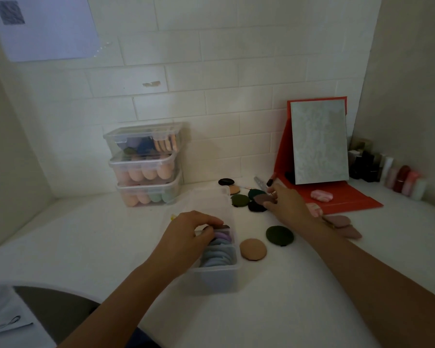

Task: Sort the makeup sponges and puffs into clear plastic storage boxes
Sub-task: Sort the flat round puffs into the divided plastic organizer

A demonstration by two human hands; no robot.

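Just the head view for this one. We've got the open clear box (219, 280) sitting around the middle of the white surface (86, 247), a bit toward the front edge, with a row of puffs (217, 254) standing on edge inside it, blues and lilacs. Our left hand (194, 232) has its fingers curled down over the far end of that row, pinching the puffs together. Our right hand (284, 204) is reached out toward the back edge and has a mauve puff (261, 198) pinched between thumb and fingers, right on top of the cluster of dark puffs (246, 200) there. A tan puff (253, 249) and a dark green puff (279, 236) lie loose just right of the box. Three closed, filled boxes (146, 167) are stacked at the back edge, and a mirror on a red stand (319, 144) is in the back right corner. Tip for this step, we reckon: lift the mauve one straight up so the neighbours don't drag along, and use the left hand to squeeze the row back and open a gap at the far end. Then slide the puff in on edge, not flat, or the row will probably flop over.
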